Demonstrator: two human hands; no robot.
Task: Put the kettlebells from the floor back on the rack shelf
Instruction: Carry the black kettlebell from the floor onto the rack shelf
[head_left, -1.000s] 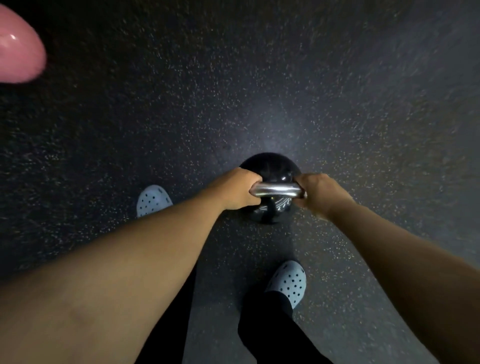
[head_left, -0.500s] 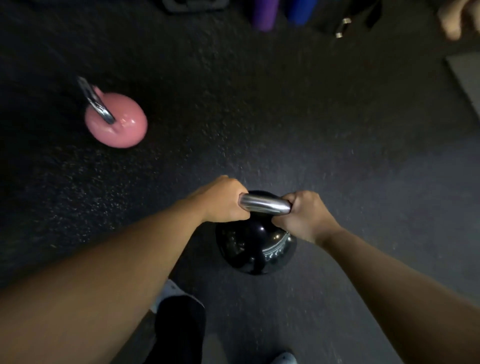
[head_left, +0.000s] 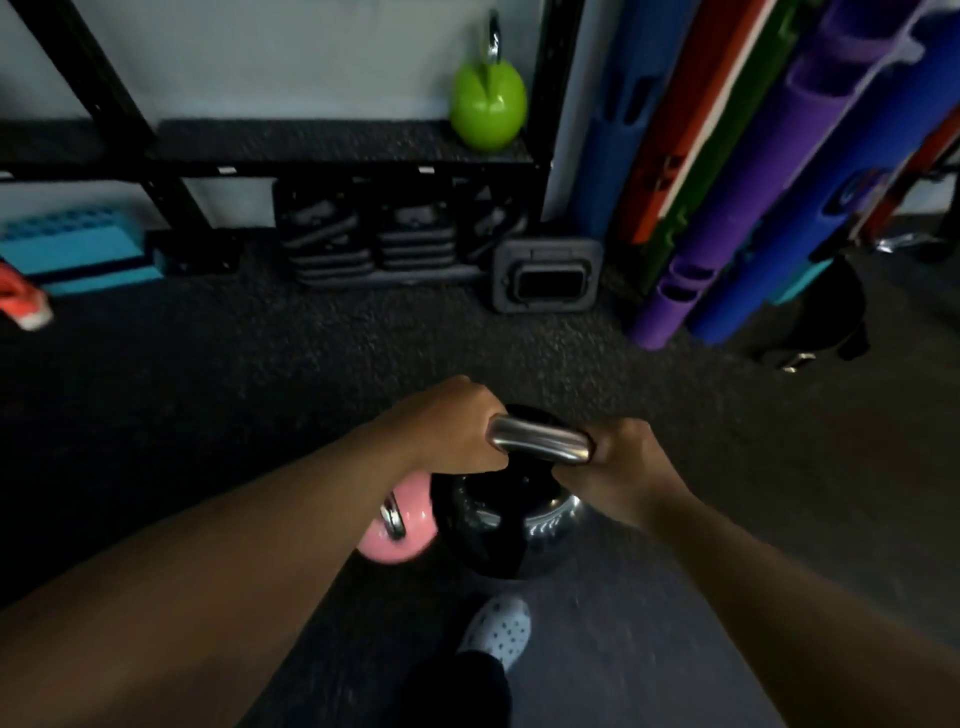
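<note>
left hand (head_left: 447, 426) and right hand (head_left: 621, 457) both wrapped tight round the steel handle of black kettlebell (head_left: 511, 525), held above floor | pink kettlebell (head_left: 402, 527) beside it, lower left | green kettlebell (head_left: 488, 104) sits on rack shelf (head_left: 311, 143)

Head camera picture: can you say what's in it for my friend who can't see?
Both hands, left hand and right hand, grip the steel handle of a black kettlebell. A pink kettlebell sits beside it on the dark floor. Ahead, a green kettlebell rests on the rack shelf.
</note>
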